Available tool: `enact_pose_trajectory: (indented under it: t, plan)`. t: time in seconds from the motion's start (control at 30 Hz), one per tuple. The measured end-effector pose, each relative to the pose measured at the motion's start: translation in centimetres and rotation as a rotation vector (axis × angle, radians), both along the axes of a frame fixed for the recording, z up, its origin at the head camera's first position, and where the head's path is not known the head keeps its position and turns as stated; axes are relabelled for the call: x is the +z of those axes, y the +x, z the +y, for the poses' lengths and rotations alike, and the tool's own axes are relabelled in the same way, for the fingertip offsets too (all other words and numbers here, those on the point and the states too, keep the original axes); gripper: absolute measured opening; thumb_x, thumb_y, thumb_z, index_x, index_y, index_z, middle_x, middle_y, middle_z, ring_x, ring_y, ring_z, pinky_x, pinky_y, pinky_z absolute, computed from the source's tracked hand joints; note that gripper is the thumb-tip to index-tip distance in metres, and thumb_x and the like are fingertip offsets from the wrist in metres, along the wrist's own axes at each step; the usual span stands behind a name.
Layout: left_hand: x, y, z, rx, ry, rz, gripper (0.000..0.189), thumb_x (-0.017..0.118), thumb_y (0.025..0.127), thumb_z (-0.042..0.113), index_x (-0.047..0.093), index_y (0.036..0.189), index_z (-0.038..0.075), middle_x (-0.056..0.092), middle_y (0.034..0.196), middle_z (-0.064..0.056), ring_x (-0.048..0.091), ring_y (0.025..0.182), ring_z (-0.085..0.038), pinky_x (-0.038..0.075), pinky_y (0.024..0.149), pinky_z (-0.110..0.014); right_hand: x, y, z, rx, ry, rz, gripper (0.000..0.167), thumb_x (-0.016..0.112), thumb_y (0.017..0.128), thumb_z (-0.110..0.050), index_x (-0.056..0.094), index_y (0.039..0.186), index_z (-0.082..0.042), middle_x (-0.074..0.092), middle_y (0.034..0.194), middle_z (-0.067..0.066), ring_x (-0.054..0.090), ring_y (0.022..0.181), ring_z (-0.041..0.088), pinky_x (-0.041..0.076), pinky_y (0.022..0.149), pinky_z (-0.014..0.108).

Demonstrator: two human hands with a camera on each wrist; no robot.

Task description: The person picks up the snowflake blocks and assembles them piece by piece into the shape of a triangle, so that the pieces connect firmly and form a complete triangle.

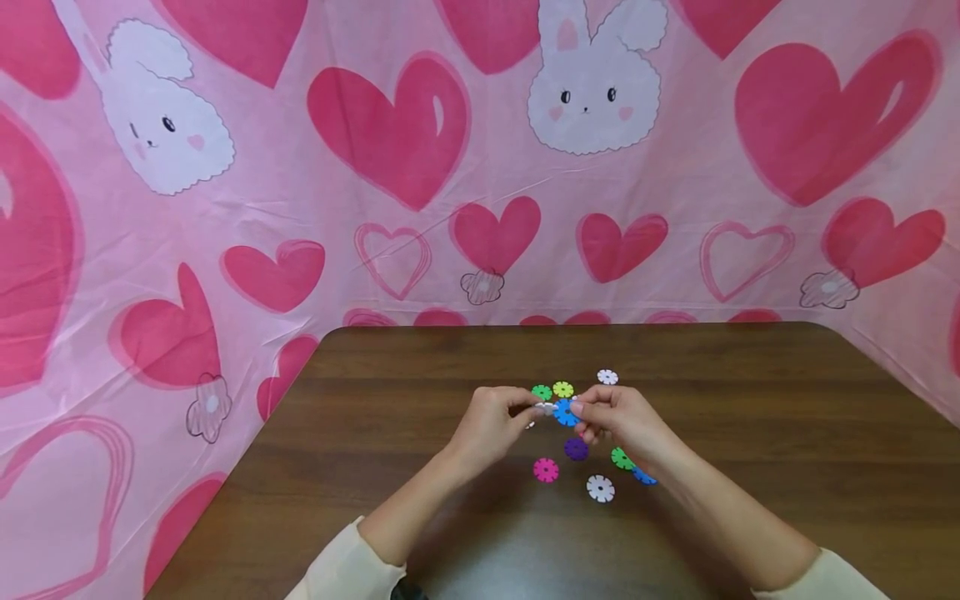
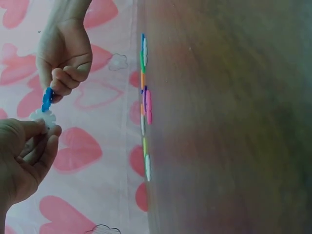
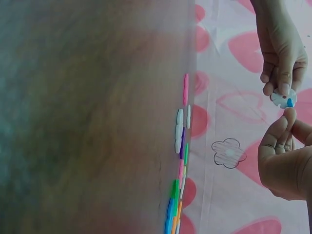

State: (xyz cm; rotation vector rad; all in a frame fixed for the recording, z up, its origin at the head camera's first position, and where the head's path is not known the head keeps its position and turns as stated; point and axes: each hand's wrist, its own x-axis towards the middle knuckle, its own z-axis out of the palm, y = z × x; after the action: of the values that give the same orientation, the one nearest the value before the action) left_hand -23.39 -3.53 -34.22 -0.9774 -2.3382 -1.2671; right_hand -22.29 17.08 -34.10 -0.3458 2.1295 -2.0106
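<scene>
My left hand (image 1: pixel 486 425) pinches a white notched plastic disc (image 2: pixel 45 117) between thumb and fingers. In my right hand (image 1: pixel 630 418), thumb and fingertips pinch a blue notched disc (image 1: pixel 566 413). Both discs are held above the table, the blue one turned across the white one. In the left wrist view the blue disc's lower end meets the white disc's edge. How deep the slots sit in each other cannot be told. My right fingers partly cover the blue disc.
On the brown wooden table (image 1: pixel 360 467) lie loose discs: green (image 1: pixel 542 392), yellow (image 1: pixel 563 389), white (image 1: pixel 607 377), purple (image 1: pixel 576 450), pink (image 1: pixel 546 470), a nearer white disc (image 1: pixel 600 489), and blue (image 1: pixel 645 477) beside another green. A pink heart-patterned cloth (image 1: pixel 405 167) hangs behind.
</scene>
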Motion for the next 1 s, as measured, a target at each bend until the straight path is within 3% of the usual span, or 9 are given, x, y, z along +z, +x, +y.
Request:
enact_pose_trajectory:
  t: [0.17, 0.4, 0.73, 0.9, 1.0]
  plan:
    - [-0.3, 0.0, 0.0, -0.002, 0.024, 0.055, 0.005, 0.070, 0.080, 0.004, 0.072, 0.083, 0.000, 0.068, 0.078, -0.006, 0.057, 0.062, -0.005, 0.048, 0.057, -0.015, 0.0, 0.0, -0.4, -0.028, -0.022, 0.003, 0.015, 0.060, 0.089, -0.007, 0.057, 0.083, 0.007, 0.061, 0.066, 0.004, 0.057, 0.054, 0.009, 0.051, 0.058, 0.024]
    - [-0.6, -0.1, 0.0, -0.052, 0.056, 0.216, 0.004, 0.070, 0.079, 0.002, 0.070, 0.080, -0.001, 0.065, 0.073, -0.007, 0.056, 0.060, -0.007, 0.047, 0.058, -0.012, 0.2, -0.2, -0.4, -0.030, -0.023, 0.051, 0.013, 0.060, 0.089, -0.004, 0.059, 0.081, 0.007, 0.062, 0.064, 0.004, 0.058, 0.053, 0.009, 0.053, 0.059, 0.026]
    - [-0.6, -0.4, 0.0, -0.092, 0.009, 0.265, 0.005, 0.068, 0.081, 0.001, 0.069, 0.078, -0.002, 0.066, 0.075, -0.008, 0.061, 0.066, -0.014, 0.047, 0.064, -0.012, 0.2, 0.1, -0.5, -0.032, 0.019, 0.050, 0.014, 0.060, 0.089, -0.004, 0.058, 0.080, 0.007, 0.060, 0.065, 0.006, 0.056, 0.053, 0.010, 0.052, 0.059, 0.025]
    - [-0.6, -0.4, 0.1, -0.062, 0.014, 0.291, 0.005, 0.069, 0.081, 0.001, 0.068, 0.077, -0.003, 0.065, 0.074, -0.007, 0.059, 0.063, -0.012, 0.046, 0.061, -0.011, 0.3, 0.5, -1.1, -0.084, -0.023, 0.063, 0.013, 0.061, 0.088, -0.003, 0.059, 0.080, 0.008, 0.061, 0.064, 0.005, 0.056, 0.051, 0.008, 0.051, 0.055, 0.023]
    - [-0.5, -0.4, 0.1, -0.045, 0.015, 0.296, 0.004, 0.069, 0.080, 0.000, 0.068, 0.078, -0.003, 0.064, 0.073, -0.006, 0.056, 0.062, -0.008, 0.045, 0.059, -0.011, 0.5, 0.2, -1.2, -0.072, -0.022, 0.069, 0.013, 0.062, 0.087, -0.004, 0.060, 0.080, 0.006, 0.062, 0.064, 0.005, 0.056, 0.051, 0.008, 0.051, 0.055, 0.024]
